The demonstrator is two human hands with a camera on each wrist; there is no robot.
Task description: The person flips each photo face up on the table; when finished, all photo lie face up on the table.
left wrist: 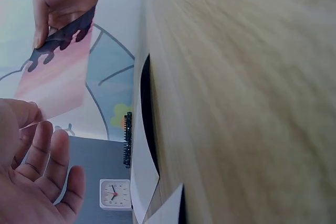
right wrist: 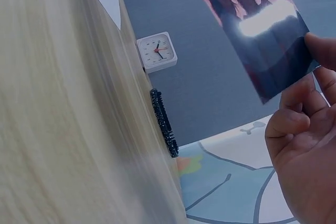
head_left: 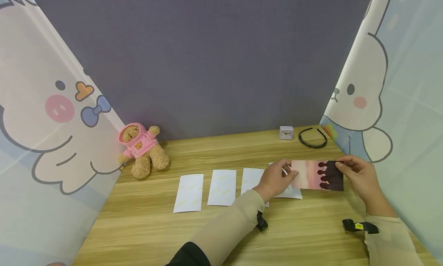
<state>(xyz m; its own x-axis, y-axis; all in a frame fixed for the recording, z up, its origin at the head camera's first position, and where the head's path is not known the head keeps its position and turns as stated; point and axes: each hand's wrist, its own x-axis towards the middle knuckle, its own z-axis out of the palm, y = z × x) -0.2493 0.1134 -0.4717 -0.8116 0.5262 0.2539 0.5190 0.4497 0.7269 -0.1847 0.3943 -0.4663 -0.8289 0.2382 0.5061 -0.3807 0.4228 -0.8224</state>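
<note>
Both hands hold one photo up off the tabletop (head_left: 294, 239). The left hand (head_left: 277, 179) pinches the pale end between thumb and finger. The right hand (head_left: 360, 177) pinches the dark end the same way. The photo (head_left: 311, 175) is stretched out flat between the two hands. It has a pink sky and dark shapes of people, with their heads pointing to the left hand. A bright shine sits on the dark part.

Four white cards (head_left: 222, 187) lie in a row, going out to the left from under the left hand. The left hand and its sleeve (head_left: 228, 227) hide some of the third one, and the photo and left hand cover part of the fourth from above.

Past the hands, toward the back, stand a small white clock (head_left: 286, 133) and, to its right, a black headband (head_left: 313, 145). A teddy bear (head_left: 142, 148) in a pink hoodie leans far off to the left of the left hand.
</note>
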